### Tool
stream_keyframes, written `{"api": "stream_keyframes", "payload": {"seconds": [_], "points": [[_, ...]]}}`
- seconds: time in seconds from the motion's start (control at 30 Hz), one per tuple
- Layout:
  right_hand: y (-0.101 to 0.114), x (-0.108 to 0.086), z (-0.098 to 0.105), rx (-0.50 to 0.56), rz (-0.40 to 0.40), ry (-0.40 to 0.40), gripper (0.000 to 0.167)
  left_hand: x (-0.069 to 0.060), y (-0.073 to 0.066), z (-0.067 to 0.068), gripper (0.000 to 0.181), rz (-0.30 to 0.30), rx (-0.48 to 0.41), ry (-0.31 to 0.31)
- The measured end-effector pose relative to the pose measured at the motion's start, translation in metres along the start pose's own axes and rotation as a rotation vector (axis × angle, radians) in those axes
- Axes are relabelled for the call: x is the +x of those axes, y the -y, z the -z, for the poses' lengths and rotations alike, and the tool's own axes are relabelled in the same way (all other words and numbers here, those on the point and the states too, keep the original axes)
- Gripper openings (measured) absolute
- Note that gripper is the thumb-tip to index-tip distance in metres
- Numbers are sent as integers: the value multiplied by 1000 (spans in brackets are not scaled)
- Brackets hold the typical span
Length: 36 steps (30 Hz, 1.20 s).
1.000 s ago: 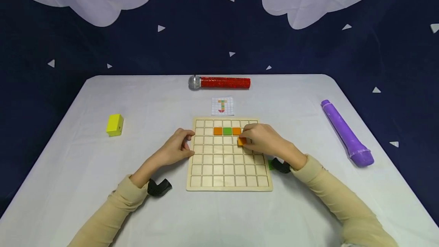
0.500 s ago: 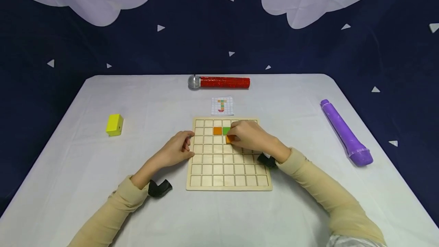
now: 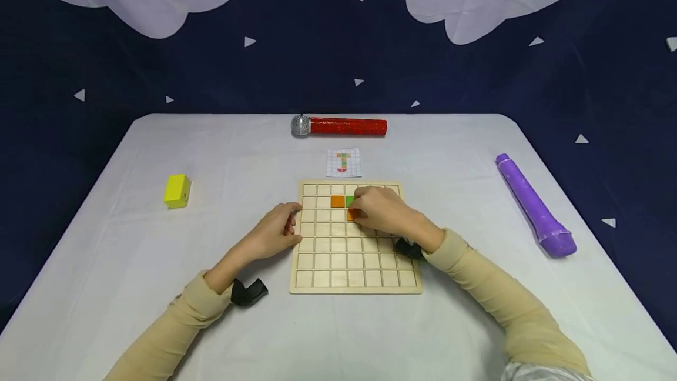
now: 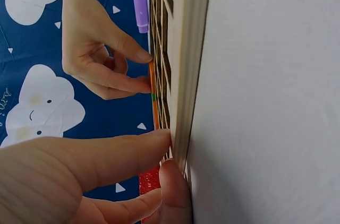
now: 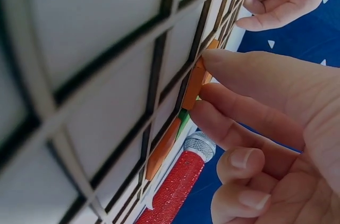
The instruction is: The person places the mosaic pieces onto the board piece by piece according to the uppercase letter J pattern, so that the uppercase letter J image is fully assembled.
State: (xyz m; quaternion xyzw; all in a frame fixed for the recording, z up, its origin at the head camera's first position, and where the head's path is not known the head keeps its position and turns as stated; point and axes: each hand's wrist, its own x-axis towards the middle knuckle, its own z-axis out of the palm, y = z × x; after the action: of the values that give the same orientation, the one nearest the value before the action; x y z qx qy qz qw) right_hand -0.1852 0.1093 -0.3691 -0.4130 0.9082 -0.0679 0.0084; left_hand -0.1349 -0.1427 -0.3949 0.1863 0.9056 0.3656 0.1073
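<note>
A wooden grid board [image 3: 355,279] lies on the table between both hands. In its second row sit an orange square tile [image 3: 337,201] and a green tile [image 3: 349,200]; another orange tile [image 5: 163,149] shows in the right wrist view. My right hand [image 3: 383,210] pinches an orange tile [image 5: 194,86] between thumb and fingers, just below the green one. That held tile looks tilted against the grid in the right wrist view. My left hand [image 3: 271,231] touches the board's left edge, thumb and forefinger spread apart along it. The right hand hides part of the upper rows.
Behind the board lies a paper card [image 3: 344,162] with a coloured J-shaped pattern, and beyond it a red toy microphone [image 3: 346,126]. A purple microphone [image 3: 534,204] lies at the right, a yellow block [image 3: 177,191] at the left. Black wrist mounts sit below both hands.
My right hand has moved left across the board with the orange tile, to just below the green tile. In the last half second it barely moves. The left hand stays at the edge.
</note>
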Motion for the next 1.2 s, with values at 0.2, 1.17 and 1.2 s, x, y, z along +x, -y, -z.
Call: {"api": "stream_keyframes", "payload": {"seconds": [0.2,1.17,1.2], "points": [[-1,-2,-1,15,2,-8,11,1,-1,-3,55,-1,6,-6],[-15,-86,12,28,-25,-160,19,2,4,1,57,-7,-61,19],[-15,-89,12,22,-27,-163,20,2,3,1,57,-9,-64,20]]}}
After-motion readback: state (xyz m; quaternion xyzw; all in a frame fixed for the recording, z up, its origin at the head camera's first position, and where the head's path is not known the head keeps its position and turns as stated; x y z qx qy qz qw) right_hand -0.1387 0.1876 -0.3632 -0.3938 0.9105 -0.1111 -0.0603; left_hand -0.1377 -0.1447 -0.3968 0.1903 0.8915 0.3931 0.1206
